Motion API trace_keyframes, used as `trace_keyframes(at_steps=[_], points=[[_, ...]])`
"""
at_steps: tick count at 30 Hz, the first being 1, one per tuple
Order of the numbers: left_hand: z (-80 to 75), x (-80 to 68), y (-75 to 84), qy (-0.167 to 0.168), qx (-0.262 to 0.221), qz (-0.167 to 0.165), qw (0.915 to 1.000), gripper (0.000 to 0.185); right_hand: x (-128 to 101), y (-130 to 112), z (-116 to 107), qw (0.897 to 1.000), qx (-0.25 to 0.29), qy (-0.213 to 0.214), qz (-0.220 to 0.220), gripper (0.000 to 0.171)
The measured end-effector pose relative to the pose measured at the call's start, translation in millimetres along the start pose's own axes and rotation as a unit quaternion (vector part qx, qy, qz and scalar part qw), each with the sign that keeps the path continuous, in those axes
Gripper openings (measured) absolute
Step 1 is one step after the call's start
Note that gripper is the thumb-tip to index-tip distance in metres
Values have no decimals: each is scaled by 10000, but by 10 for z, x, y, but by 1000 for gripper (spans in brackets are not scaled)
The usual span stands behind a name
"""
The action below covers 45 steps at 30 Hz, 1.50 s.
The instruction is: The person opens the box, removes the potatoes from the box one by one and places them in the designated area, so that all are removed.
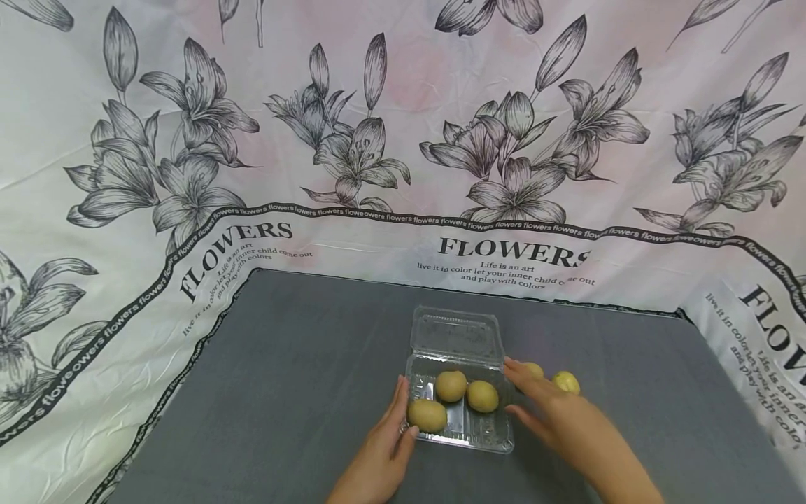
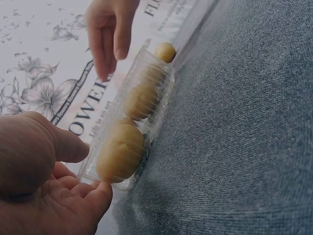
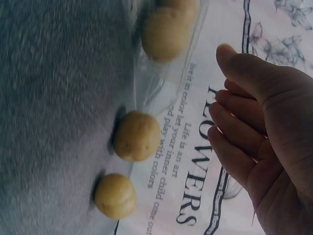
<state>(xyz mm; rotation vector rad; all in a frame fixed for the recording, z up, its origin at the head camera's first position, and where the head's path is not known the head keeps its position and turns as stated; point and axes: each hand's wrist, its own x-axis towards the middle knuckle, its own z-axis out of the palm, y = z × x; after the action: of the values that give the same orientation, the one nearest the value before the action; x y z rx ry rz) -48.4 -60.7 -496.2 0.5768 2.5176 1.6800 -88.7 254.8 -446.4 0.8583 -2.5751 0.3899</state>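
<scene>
We see a clear plastic clamshell box (image 1: pixel 458 439) lying open on the grey table mat (image 1: pixel 302 392), near the front edge and a little right of centre, with its lid (image 1: pixel 456 337) folded back on the far side. Three yellow-brown kiwis sit in the tray: one at the near left (image 1: pixel 427 414), one in the middle (image 1: pixel 451 386) and one to its right (image 1: pixel 482 396). Two more kiwis lie on the mat just right of the box, one (image 1: pixel 534 369) partly hidden behind our right hand (image 1: pixel 546 408) and one (image 1: pixel 566 382) farther right.

Our left hand (image 1: pixel 390 437) reaches in from the near side, palm turned towards the box, its fingers straight along the tray's left wall and the thumb close by the near-left kiwi. The left wrist view shows the fingers (image 2: pixel 100 196) relaxed under the tray's corner, gripping nothing.

Our right hand comes in from the near right, flat and palm down, fingertips at the box's right edge beside the lid hinge. In the right wrist view its fingers (image 3: pixel 234 127) lie straight and together, holding nothing, above the two loose kiwis.

The mat is plain grey fabric. Around it, on the left, far and right sides, hangs a white cloth (image 1: pixel 126 210) printed with dark lilies and the word FLOWERS.
</scene>
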Motion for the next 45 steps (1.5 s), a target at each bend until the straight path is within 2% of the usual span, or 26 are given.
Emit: trace_keyframes(at_steps=[6, 19, 30, 39, 45], points=[[0, -1, -7, 55, -7, 48, 10000, 68, 46, -83, 75, 9997, 112, -51, -218, 70], [-2, 3, -32, 7, 3, 4, 10000, 68, 97, -164, 177, 9986, 192, -464, -137, 72], [-12, 11, -7, -51, -19, -39, 10000, 68, 106, -182, 261, 9977, 193, -627, -163, 71], [-4, 11, -18, -45, 13, -39, 10000, 68, 137, -237, 272, 9943, -46, -1052, 161, 64], [-7, 10, -11, -19, -47, -25, 10000, 68, 149, -257, 283, 9930, -164, -1149, 226, 61]])
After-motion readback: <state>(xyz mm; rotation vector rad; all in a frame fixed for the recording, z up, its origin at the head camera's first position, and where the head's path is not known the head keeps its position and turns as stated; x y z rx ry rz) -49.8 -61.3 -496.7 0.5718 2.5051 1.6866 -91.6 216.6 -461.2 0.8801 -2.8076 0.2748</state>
